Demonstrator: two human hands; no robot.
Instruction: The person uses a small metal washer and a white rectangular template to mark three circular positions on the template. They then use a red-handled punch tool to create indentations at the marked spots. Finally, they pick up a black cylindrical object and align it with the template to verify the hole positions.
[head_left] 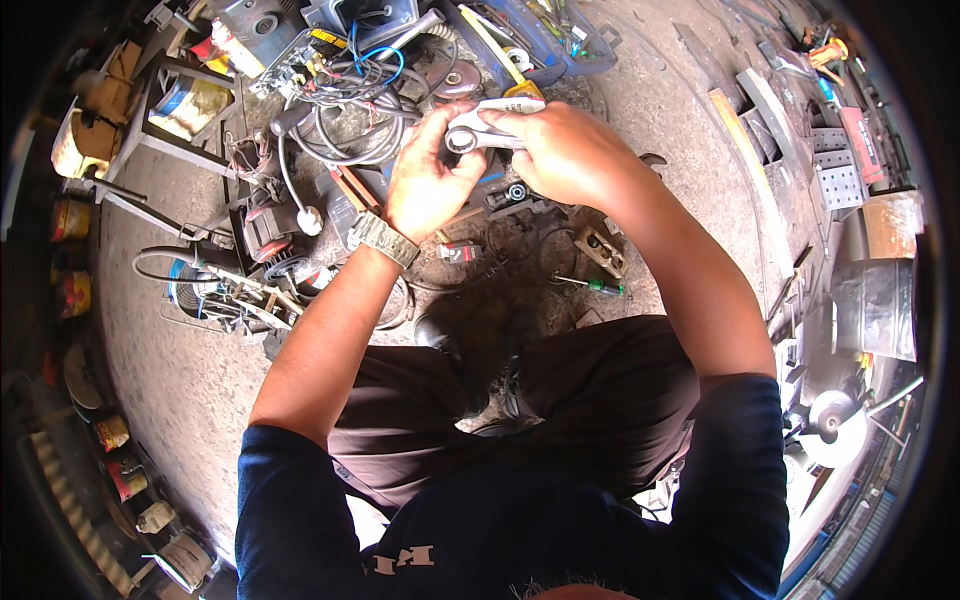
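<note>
Both forearms raised forward, left hand (428, 180) and right hand (565, 150) meeting, each grip clenched on a silvery metal ring-ended wrench (478, 132), above the cluttered concrete floor (180, 380)

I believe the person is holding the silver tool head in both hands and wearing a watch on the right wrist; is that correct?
Not quite: the watch is on the left wrist, not the right. The head view shows its woven strap just below the left hand. The rest holds: both that hand and the right hand grip the silver tool head above the cluttered floor.
</note>
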